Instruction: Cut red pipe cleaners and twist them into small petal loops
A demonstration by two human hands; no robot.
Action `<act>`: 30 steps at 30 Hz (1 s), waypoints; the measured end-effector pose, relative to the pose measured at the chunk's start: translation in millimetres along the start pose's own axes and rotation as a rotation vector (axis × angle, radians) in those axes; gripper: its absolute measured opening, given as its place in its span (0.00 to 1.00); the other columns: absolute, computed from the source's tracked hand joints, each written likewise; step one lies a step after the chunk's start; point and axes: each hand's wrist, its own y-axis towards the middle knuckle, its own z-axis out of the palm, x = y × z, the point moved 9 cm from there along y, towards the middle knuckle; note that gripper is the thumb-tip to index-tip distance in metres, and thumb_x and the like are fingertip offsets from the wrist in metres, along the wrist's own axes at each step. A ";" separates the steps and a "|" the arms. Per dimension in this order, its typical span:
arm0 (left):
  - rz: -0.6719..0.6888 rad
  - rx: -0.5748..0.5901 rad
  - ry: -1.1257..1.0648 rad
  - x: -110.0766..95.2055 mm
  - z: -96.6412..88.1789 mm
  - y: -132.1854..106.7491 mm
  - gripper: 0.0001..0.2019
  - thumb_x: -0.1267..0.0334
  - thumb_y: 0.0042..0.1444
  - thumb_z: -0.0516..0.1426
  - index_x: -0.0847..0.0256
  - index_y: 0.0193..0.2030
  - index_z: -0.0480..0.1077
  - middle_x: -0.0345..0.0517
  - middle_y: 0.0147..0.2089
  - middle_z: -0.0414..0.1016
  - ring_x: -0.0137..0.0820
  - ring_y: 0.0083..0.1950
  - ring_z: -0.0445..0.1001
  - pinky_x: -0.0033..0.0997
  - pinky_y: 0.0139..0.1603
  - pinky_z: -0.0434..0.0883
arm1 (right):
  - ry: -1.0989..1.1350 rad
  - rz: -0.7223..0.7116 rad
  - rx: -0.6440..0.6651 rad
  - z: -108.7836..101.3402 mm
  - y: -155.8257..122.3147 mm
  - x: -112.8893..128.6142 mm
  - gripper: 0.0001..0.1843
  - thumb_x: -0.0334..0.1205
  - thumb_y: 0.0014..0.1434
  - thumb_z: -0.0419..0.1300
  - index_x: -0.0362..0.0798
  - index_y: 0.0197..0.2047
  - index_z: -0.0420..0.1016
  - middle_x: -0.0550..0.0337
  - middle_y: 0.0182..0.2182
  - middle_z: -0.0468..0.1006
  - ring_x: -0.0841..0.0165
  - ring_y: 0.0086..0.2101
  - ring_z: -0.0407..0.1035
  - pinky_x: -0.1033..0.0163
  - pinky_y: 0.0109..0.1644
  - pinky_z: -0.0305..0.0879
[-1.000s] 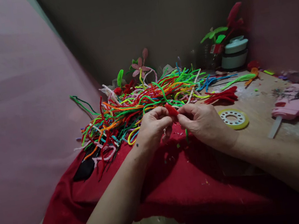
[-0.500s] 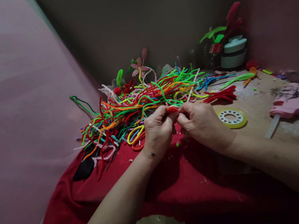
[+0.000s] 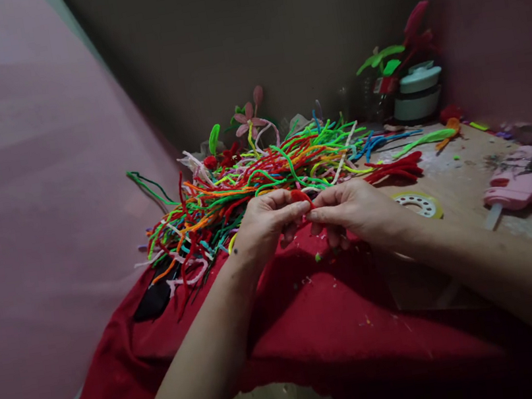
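Observation:
My left hand (image 3: 264, 221) and my right hand (image 3: 355, 209) meet fingertip to fingertip over a red felt cloth (image 3: 313, 312). Both pinch a small red pipe-cleaner piece (image 3: 301, 195), which shows between the thumbs and forefingers. Just behind the hands lies a big heap of coloured pipe cleaners (image 3: 253, 181) in green, orange, red, yellow and blue.
A yellow-green tape ring (image 3: 421, 203) lies right of my right hand, partly hidden by it. A pink glue gun (image 3: 529, 190) rests on the wooden table at the right. A bundle of red pipe cleaners (image 3: 396, 170), pipe-cleaner flowers (image 3: 248, 119) and a pale lidded pot (image 3: 418, 97) stand at the back.
Both hands stayed together on the red piece, turning it between the fingers. My right hand shifted a little and now covers part of the tape ring.

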 end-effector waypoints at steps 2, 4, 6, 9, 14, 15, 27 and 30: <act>0.039 -0.005 -0.038 -4.7 -1.9 -0.4 0.09 0.62 0.48 0.60 0.62 0.36 0.69 0.35 0.23 0.67 0.16 0.15 0.56 0.18 0.13 0.52 | 0.034 0.031 0.008 0.5 -1.2 -2.1 0.09 0.32 0.51 0.56 0.44 0.21 0.69 0.63 0.12 0.69 0.75 0.12 0.62 0.72 0.14 0.56; 0.055 -0.009 -0.032 -7.3 -2.8 -0.9 0.09 0.61 0.49 0.59 0.62 0.36 0.69 0.36 0.25 0.68 0.17 0.16 0.56 0.19 0.14 0.52 | 0.053 0.053 0.038 2.9 -2.1 -5.0 0.09 0.33 0.51 0.57 0.43 0.20 0.69 0.63 0.11 0.69 0.76 0.11 0.60 0.72 0.14 0.54; 0.035 0.004 0.001 -6.3 -2.1 -1.3 0.09 0.59 0.49 0.59 0.63 0.32 0.68 0.37 0.24 0.67 0.17 0.16 0.56 0.19 0.15 0.51 | 0.064 0.064 0.088 6.4 -2.4 -7.8 0.10 0.35 0.52 0.58 0.43 0.21 0.71 0.64 0.10 0.68 0.77 0.11 0.59 0.73 0.14 0.53; 0.003 0.026 0.060 -4.0 -0.7 -1.9 0.10 0.58 0.50 0.59 0.63 0.29 0.66 0.34 0.20 0.61 0.17 0.16 0.52 0.20 0.16 0.49 | 0.049 0.067 0.131 9.0 -1.9 -10.8 0.12 0.40 0.53 0.59 0.43 0.22 0.73 0.63 0.10 0.68 0.78 0.10 0.57 0.72 0.13 0.50; 0.147 0.030 0.431 -19.7 3.6 -4.5 0.08 0.62 0.52 0.55 0.64 0.27 0.65 0.35 0.22 0.60 0.20 0.22 0.56 0.22 0.23 0.55 | 0.000 0.096 0.152 12.2 -1.7 -15.0 0.11 0.37 0.50 0.60 0.42 0.19 0.72 0.60 0.14 0.73 0.79 0.10 0.56 0.72 0.13 0.49; 0.200 0.020 0.534 -24.9 4.9 -5.5 0.07 0.64 0.52 0.55 0.64 0.26 0.66 0.36 0.23 0.61 0.21 0.24 0.57 0.22 0.25 0.57 | 0.002 0.103 0.154 12.9 -1.9 -15.6 0.11 0.37 0.50 0.60 0.43 0.19 0.71 0.60 0.14 0.73 0.79 0.10 0.56 0.72 0.13 0.49; -0.091 0.055 -0.123 9.0 5.0 -1.4 0.12 0.58 0.47 0.60 0.65 0.35 0.73 0.36 0.20 0.66 0.17 0.16 0.53 0.21 0.16 0.50 | 0.158 0.067 0.073 7.4 -2.2 -12.1 0.09 0.35 0.45 0.61 0.42 0.18 0.71 0.59 0.14 0.72 0.79 0.10 0.56 0.72 0.12 0.49; -0.062 -0.066 -0.076 7.9 2.4 -2.3 0.10 0.59 0.46 0.61 0.66 0.27 0.72 0.36 0.17 0.65 0.17 0.15 0.54 0.21 0.15 0.49 | 0.173 0.061 0.066 7.3 -0.5 -13.8 0.09 0.36 0.45 0.61 0.42 0.18 0.71 0.59 0.14 0.73 0.79 0.10 0.55 0.72 0.11 0.47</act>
